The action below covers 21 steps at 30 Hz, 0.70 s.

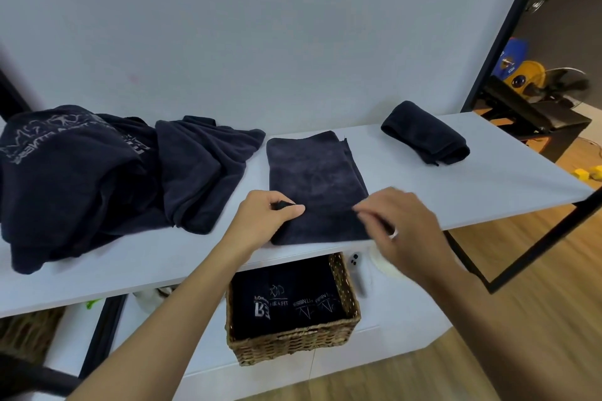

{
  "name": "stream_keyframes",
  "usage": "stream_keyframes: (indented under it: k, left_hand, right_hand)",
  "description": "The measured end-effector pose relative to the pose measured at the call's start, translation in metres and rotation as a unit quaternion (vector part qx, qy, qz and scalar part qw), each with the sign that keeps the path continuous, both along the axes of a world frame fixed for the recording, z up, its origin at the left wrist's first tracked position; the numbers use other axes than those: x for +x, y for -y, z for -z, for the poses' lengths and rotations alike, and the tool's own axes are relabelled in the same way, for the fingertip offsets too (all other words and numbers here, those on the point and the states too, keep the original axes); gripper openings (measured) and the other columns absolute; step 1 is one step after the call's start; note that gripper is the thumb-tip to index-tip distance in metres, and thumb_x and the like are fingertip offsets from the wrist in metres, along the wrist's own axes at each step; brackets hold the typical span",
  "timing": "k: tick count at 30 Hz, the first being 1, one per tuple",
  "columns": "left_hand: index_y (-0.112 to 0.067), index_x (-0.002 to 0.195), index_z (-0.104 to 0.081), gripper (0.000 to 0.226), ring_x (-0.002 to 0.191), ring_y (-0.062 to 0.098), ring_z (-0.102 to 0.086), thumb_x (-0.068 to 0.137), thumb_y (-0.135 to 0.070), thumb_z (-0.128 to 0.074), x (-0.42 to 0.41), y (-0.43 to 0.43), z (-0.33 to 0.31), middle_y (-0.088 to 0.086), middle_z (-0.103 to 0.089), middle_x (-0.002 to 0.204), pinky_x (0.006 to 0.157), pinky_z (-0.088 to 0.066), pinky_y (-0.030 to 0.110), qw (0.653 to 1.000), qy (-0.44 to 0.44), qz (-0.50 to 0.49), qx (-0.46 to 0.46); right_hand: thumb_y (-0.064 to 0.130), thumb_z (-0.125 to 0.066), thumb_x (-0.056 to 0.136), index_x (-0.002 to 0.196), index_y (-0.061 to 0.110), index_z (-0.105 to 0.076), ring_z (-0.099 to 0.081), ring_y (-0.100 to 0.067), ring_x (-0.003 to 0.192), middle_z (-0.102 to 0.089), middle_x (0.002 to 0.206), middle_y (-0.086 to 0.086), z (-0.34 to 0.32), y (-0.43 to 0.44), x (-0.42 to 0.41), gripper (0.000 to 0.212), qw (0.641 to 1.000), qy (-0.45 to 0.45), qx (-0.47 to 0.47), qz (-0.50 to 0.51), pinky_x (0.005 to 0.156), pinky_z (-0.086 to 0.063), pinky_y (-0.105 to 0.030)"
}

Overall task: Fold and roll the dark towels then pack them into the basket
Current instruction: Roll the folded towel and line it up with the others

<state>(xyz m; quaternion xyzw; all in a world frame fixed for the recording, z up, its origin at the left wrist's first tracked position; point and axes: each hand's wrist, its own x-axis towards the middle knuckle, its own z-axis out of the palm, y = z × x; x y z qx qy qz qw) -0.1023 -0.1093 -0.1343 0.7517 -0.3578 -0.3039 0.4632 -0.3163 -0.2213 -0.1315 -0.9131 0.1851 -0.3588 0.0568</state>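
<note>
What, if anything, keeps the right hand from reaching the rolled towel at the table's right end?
Likely nothing, so probably yes. The right hand is at the near edge of the folded towel; only bare table lies between it and the rolled towel, which sits alone farther back on that side.

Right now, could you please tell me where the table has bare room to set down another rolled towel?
Bare table lies between the folded towel and the rolled towel, and in front of the rolled towel to the right end. A strip along the front edge, before the towel pile, is free. The left end is crowded.
</note>
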Motion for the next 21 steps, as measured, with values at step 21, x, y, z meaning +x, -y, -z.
stream_keyframes:
  k: [21]
  left_hand:
    - [-0.02, 0.099, -0.072, 0.017, 0.083, 0.008, -0.059, 0.092, -0.034, -0.064, 0.019, -0.007, -0.004, -0.01, -0.069, 0.087, 0.077, -0.038, 0.022, 0.927, 0.328, 0.18, 0.0]
  right_hand:
    - [0.026, -0.061, 0.095, 0.115, 0.026, -0.066, -0.059, -0.003, 0.094, -0.063, 0.101, 0.013, -0.015, 0.049, 0.035, 0.02, 0.904, -0.261, 0.32, -0.107, 0.084, -0.044, -0.02]
